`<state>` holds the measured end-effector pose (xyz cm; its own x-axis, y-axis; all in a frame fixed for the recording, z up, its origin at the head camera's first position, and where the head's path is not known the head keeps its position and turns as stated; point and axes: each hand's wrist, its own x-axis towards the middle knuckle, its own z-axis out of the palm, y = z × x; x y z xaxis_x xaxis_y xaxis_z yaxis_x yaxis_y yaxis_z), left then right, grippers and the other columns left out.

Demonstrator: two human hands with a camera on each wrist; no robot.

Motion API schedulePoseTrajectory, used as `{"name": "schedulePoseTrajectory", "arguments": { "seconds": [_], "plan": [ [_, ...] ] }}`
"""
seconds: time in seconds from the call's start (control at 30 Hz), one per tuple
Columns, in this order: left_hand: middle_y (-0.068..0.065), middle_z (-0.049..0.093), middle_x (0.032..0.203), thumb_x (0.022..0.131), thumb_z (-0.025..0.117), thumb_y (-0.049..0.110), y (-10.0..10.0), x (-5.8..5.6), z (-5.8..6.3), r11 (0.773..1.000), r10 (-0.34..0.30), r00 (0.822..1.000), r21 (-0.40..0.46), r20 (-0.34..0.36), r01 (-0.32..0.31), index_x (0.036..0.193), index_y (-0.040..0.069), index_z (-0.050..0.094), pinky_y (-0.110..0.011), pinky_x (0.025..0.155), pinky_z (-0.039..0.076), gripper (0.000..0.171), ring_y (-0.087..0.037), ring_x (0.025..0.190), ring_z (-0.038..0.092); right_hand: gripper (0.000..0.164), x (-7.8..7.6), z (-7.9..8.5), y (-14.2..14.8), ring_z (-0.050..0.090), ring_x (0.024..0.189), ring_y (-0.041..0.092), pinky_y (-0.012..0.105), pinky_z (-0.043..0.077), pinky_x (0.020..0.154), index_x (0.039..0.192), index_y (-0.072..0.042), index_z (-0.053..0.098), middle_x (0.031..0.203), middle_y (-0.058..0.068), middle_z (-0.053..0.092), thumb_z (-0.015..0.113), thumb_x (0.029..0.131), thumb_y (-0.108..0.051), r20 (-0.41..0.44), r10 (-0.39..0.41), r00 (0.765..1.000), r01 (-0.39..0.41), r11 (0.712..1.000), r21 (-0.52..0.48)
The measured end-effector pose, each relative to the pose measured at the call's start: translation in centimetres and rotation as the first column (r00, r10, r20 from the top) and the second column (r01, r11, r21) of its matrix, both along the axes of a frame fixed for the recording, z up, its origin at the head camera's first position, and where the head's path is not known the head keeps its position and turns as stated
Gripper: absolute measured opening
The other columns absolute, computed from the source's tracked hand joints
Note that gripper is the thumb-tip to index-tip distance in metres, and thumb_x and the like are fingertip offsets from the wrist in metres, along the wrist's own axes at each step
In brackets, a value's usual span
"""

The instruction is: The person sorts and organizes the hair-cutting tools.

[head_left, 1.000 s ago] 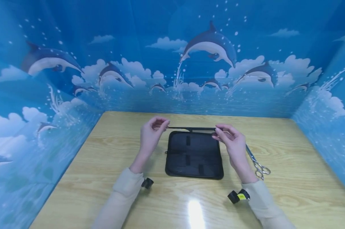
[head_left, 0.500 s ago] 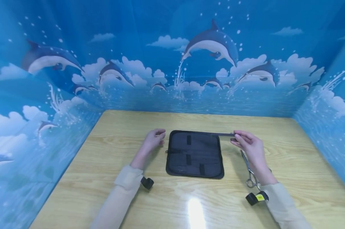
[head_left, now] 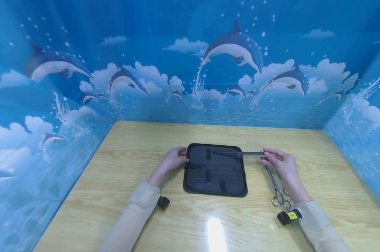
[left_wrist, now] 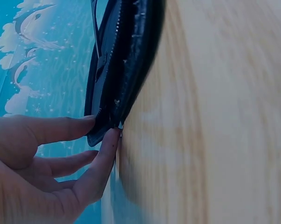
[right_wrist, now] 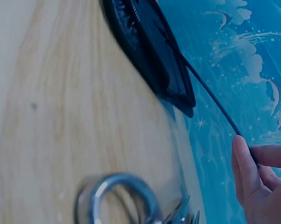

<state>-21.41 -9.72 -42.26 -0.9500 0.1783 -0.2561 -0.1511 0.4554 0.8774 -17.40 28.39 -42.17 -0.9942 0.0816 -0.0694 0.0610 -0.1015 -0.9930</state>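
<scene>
An unzipped black zip case (head_left: pixel 197 183) lies spread flat on the table, with elastic loops (head_left: pixel 208 154) showing inside. My left hand (head_left: pixel 172 160) pinches its left edge; in the left wrist view the thumb is on top and a finger sits below the rim. In my right hand (head_left: pixel 282 165), thumb and fingertips pinch the right end of a black tail comb (head_left: pixel 253 153). The comb's thin tail points left over the upper half of the case, its tip close to the upper loop. The right wrist view shows the comb (right_wrist: pixel 215 100) slanting down onto the case.
Metal scissors (head_left: pixel 275 189) lie on the wooden table (head_left: pixel 120 157) right of the case, partly hidden under my right hand and wrist. A blue dolphin-print backdrop (head_left: pixel 183 70) stands behind the table and along both sides.
My left hand let go of the comb's tail and came down to the case's left edge. The right hand carried the comb rightward, then lowered it toward the case.
</scene>
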Motion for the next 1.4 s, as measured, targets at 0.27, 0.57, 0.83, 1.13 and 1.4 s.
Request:
{"name": "schedulePoseTrajectory", "arguments": {
  "seconds": [0.27, 0.57, 0.83, 1.13, 1.4],
  "plan": [
    [-0.025, 0.059, 0.135, 0.093, 0.064, -0.007, 0.1, -0.1, -0.2, 1.0, 0.0, 1.0, -0.031, -0.01, 0.0, 0.148, -0.003, 0.045, -0.034, 0.082, 0.061, 0.058, -0.036, 0.111, 0.066, 0.049, -0.5, -0.3, -0.4, 0.072, 0.092, 0.005, 0.024, 0.057, 0.089, 0.144, 0.016, 0.04, 0.105, -0.009, 0.072, 0.057, 0.102, -0.004, 0.068, 0.074, 0.995, -0.084, 0.982, 0.167],
    [-0.022, 0.06, 0.135, 0.093, 0.066, -0.005, 0.4, -0.2, -0.1, 0.997, 0.006, 1.0, -0.081, -0.007, -0.006, 0.148, 0.0, 0.047, -0.032, 0.082, 0.061, 0.058, -0.034, 0.114, 0.066, 0.048, -1.5, -0.8, -1.3, 0.073, 0.089, 0.006, 0.022, 0.058, 0.085, 0.144, 0.018, 0.039, 0.1, -0.004, 0.074, 0.054, 0.102, 0.001, 0.089, 0.096, 0.991, -0.109, 0.981, 0.159],
    [-0.021, 0.061, 0.133, 0.092, 0.067, -0.007, 0.5, -0.3, -0.2, 0.994, 0.021, 1.0, -0.11, -0.024, -0.023, 0.147, 0.0, 0.048, -0.031, 0.081, 0.061, 0.059, -0.033, 0.112, 0.066, 0.047, -2.0, -0.9, -2.3, 0.073, 0.084, 0.005, 0.024, 0.059, 0.084, 0.142, 0.019, 0.041, 0.11, 0.011, 0.074, 0.055, 0.102, 0.0, 0.098, 0.134, 0.986, -0.151, 0.969, 0.197],
    [-0.022, 0.062, 0.131, 0.091, 0.067, -0.008, 0.6, -0.2, -0.5, 0.995, 0.032, 0.999, -0.092, -0.029, -0.034, 0.146, -0.001, 0.049, -0.031, 0.079, 0.061, 0.059, -0.034, 0.11, 0.067, 0.053, -1.9, -1.2, -2.6, 0.07, 0.109, 0.026, 0.017, 0.054, 0.085, 0.143, 0.008, 0.049, 0.135, 0.032, 0.058, 0.068, 0.096, -0.009, 0.103, 0.187, 0.977, -0.213, 0.803, 0.556],
    [-0.023, 0.061, 0.133, 0.09, 0.067, -0.009, 0.4, -0.3, -0.5, 0.997, 0.025, 0.999, -0.074, -0.028, -0.027, 0.146, -0.002, 0.047, -0.032, 0.08, 0.061, 0.06, -0.035, 0.115, 0.065, 0.056, -1.5, -0.8, -2.2, 0.068, 0.087, 0.009, 0.017, 0.049, 0.073, 0.138, 0.008, 0.052, 0.116, 0.023, 0.067, 0.075, 0.091, -0.011, 0.1, 0.111, 0.989, -0.15, 0.749, 0.645]
  ]
}}
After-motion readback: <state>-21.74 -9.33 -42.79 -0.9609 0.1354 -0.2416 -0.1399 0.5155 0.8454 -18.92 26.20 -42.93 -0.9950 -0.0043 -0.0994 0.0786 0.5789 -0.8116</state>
